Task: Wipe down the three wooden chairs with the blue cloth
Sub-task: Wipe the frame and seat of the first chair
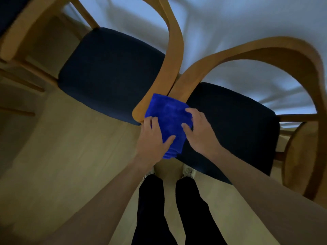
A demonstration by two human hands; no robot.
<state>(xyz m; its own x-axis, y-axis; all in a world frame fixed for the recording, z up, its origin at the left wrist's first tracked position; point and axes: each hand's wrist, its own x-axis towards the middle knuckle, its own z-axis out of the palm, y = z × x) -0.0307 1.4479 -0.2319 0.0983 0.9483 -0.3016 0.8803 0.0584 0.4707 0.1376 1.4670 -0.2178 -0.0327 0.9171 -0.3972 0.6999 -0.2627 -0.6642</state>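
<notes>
A bright blue cloth (169, 119) is held between both hands in front of me, over the spot where two wooden chairs meet. My left hand (153, 137) grips its left edge, thumb across the front. My right hand (198, 128) grips its right edge, fingers curled over the top. The left chair (174, 50) has a curved wooden arm and a dark navy seat. The right chair (265, 50) has a wide arched arm and the same dark seat. A third chair (19, 29) shows at the far left, only partly in view.
A white tablecloth (230, 20) hangs behind the chairs across the top. Light wooden floor (70, 156) spreads to the left and below. My legs in dark trousers (152, 209) stand close to the chairs. Another wooden chair part (300, 156) is at the right edge.
</notes>
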